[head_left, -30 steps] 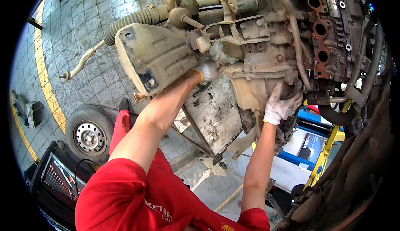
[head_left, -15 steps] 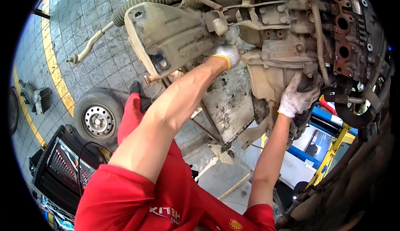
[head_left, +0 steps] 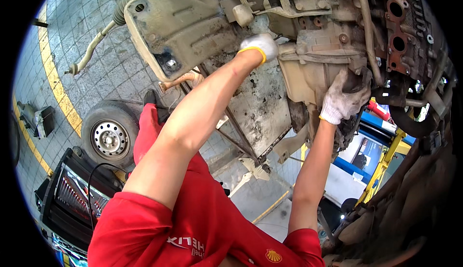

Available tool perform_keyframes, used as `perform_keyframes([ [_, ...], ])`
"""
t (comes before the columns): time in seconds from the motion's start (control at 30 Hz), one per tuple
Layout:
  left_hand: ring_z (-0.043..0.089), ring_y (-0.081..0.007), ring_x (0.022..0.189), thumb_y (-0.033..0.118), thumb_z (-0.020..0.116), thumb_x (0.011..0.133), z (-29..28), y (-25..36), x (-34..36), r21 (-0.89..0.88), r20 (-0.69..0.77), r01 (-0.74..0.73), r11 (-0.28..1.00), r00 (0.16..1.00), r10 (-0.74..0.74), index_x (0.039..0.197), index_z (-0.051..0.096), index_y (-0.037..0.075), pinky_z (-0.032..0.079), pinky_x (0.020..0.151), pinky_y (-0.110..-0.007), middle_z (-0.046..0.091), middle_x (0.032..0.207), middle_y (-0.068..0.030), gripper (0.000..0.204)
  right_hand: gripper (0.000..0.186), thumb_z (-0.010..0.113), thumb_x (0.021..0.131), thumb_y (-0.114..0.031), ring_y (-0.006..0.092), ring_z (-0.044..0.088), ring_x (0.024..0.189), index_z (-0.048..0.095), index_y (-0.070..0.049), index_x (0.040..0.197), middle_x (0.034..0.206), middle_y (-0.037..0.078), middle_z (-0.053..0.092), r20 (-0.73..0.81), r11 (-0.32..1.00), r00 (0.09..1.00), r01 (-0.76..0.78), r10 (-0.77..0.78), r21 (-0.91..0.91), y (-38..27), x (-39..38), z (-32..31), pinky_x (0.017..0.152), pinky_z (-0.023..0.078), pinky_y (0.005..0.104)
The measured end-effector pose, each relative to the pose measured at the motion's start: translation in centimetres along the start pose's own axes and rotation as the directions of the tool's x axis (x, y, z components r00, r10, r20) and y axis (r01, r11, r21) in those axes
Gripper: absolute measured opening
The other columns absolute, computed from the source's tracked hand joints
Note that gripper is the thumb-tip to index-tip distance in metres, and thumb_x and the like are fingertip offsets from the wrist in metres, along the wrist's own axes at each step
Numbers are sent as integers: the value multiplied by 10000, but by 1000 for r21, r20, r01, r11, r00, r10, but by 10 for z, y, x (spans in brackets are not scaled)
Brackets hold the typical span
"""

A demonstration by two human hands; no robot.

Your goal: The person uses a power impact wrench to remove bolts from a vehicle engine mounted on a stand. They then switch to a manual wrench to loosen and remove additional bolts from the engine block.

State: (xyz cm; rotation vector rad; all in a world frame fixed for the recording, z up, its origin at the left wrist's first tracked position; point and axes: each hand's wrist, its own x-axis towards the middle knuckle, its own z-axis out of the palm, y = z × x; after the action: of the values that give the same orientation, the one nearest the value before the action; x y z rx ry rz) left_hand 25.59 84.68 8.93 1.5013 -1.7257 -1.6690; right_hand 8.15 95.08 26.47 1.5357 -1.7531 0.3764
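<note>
My left hand (head_left: 260,46), in a white knit glove with a yellow cuff, is closed into a fist beside the left end of the tan gearbox housing (head_left: 304,81). A short dark rod end shows just past its knuckles; what the fist holds is mostly hidden. My right hand (head_left: 343,99), in a soiled white glove, grips the housing's lower right side. Its thumb lies up along the casing, and its fingers curl over a dark rounded part (head_left: 359,80). Left of the fist is a dusty metal subframe plate (head_left: 185,31).
A rusty manifold flange (head_left: 397,43) and a long pipe (head_left: 369,31) lie to the right. On the tiled floor are a wheel (head_left: 110,139) and an open tool case (head_left: 79,194). A blue and yellow frame (head_left: 383,170) stands at lower right, and a diagonal metal bar (head_left: 230,117) crosses below my left wrist.
The engine parts have shifted up and slightly left in view. My left fist, blurred before, is sharper and stays beside the housing. My right hand keeps its grip.
</note>
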Motion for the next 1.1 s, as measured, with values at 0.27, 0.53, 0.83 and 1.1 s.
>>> perform_keyframes([
  [0.27,608,-200,700,498,845,830,38,-55,54,-634,84,35,773,996,23,980,784,-3,515,655,-386,714,875,-97,527,893,769,866,-580,466,552,1273,520,107,1379,1358,303,568,-12,999,1000,25,-24,29,-7,5,0,1063,472,560],
  [0.53,636,-230,680,553,781,833,25,-30,35,-387,48,5,922,999,15,894,753,-69,539,683,-397,707,770,-150,626,902,779,860,-563,474,539,1295,506,113,1391,1381,316,552,5,998,1000,-22,22,53,-3,-2,-2,1092,459,555],
  [0.83,632,-191,616,556,730,873,44,-30,58,-380,-16,-47,924,999,45,818,735,-40,513,590,-363,709,746,-132,599,880,777,864,-551,483,549,1266,512,103,1388,1357,304,558,-4,999,999,35,-35,-12,-2,-1,3,1089,455,548],
  [1.1,668,-253,728,578,753,855,34,-32,44,-359,-24,-73,930,997,69,927,770,-42,544,715,-404,737,825,-161,624,1052,716,867,-675,504,480,1356,445,175,1424,1459,372,473,56,996,995,-81,78,48,-1,-4,0,1143,410,548],
])
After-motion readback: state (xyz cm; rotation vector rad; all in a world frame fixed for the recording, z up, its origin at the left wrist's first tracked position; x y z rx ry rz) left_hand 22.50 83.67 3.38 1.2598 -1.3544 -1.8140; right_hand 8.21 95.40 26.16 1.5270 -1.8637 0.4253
